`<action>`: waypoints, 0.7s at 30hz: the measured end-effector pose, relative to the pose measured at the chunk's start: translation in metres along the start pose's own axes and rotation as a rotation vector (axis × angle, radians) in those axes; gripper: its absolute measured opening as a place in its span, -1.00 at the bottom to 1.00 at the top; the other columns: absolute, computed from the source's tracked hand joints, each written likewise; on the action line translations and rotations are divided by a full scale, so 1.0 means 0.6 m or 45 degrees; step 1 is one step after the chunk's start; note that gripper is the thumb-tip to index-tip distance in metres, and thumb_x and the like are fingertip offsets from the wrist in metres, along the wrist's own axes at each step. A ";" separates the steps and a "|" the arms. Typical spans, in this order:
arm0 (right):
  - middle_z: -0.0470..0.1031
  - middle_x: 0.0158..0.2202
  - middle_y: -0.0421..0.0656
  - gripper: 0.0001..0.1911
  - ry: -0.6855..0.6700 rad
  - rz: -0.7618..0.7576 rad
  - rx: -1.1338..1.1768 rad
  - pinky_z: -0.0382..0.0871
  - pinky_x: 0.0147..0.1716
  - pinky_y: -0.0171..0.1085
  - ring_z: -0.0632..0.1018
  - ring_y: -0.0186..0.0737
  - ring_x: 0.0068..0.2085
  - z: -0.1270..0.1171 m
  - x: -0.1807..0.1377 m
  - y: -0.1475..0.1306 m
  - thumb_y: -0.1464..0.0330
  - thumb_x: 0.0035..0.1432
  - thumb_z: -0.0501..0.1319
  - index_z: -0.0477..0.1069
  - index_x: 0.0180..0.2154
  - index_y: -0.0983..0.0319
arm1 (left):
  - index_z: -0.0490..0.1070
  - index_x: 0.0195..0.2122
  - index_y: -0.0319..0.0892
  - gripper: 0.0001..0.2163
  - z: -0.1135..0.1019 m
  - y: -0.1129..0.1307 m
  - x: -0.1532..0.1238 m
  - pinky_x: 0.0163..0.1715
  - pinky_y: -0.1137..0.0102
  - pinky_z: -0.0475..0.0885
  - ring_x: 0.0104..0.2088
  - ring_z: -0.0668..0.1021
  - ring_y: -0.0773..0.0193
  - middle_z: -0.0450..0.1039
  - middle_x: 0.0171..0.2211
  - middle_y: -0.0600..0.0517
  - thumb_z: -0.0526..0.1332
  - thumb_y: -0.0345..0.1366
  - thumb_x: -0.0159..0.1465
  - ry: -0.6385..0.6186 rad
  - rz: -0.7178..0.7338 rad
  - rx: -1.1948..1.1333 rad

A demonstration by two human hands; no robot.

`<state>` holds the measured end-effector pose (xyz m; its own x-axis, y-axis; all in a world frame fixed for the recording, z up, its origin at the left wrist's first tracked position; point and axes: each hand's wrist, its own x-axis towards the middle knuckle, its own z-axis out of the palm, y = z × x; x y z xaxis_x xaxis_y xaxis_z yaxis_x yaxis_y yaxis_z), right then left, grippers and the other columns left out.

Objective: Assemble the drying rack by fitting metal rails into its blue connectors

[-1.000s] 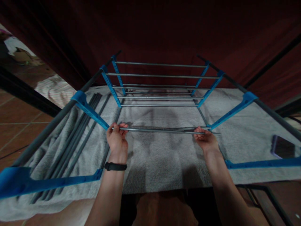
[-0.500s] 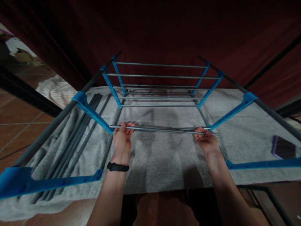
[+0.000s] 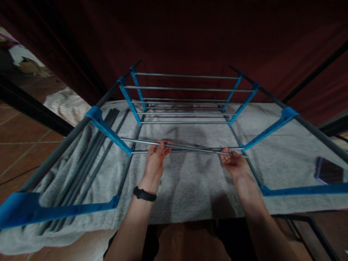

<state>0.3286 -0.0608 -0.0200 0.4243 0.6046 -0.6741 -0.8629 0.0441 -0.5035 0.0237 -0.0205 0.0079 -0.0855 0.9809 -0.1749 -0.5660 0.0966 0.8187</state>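
Sliding my left hand [image 3: 157, 156] inward, right hand [image 3: 233, 160] also gripping the rod [image 3: 182, 147]; it now tilts more, apparently unseated.

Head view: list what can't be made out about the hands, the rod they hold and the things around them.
Head view, held rod: parts covered by the left hand and right hand.
Head view, phone: screen too dark to read.
Head view, near right blue bracket: outer end cut off by the right edge.
Head view, grey tubes: partly hidden behind the near left blue bracket.
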 end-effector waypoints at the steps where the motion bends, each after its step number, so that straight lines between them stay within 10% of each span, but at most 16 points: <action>1: 0.56 -0.43 -0.23 -0.72 0.001 0.004 0.002 0.63 -0.32 -0.28 0.62 -0.36 -0.45 0.001 -0.001 0.003 0.56 0.29 -0.06 0.35 -0.34 0.20 | 0.41 -0.28 -0.17 -0.74 0.002 -0.003 -0.001 -0.17 0.33 0.49 -0.29 0.65 0.26 0.64 -0.29 -0.03 0.45 -0.24 0.14 -0.023 0.008 0.005; 21: 0.62 -0.39 -0.16 -0.74 -0.253 0.124 -0.157 0.64 -0.29 -0.29 0.65 -0.31 -0.37 0.009 -0.035 0.066 0.52 0.33 0.04 0.41 -0.36 0.20 | 0.49 -0.13 -0.13 -0.75 0.043 -0.037 -0.054 -0.04 0.24 0.48 -0.07 0.62 0.14 0.61 -0.08 -0.08 0.39 -0.14 0.25 -0.401 0.019 0.157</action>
<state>0.2839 -0.0675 -0.0227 0.2677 0.7464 -0.6092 -0.8519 -0.1120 -0.5116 0.0601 -0.0500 0.0094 0.1754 0.9845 -0.0002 -0.4616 0.0825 0.8833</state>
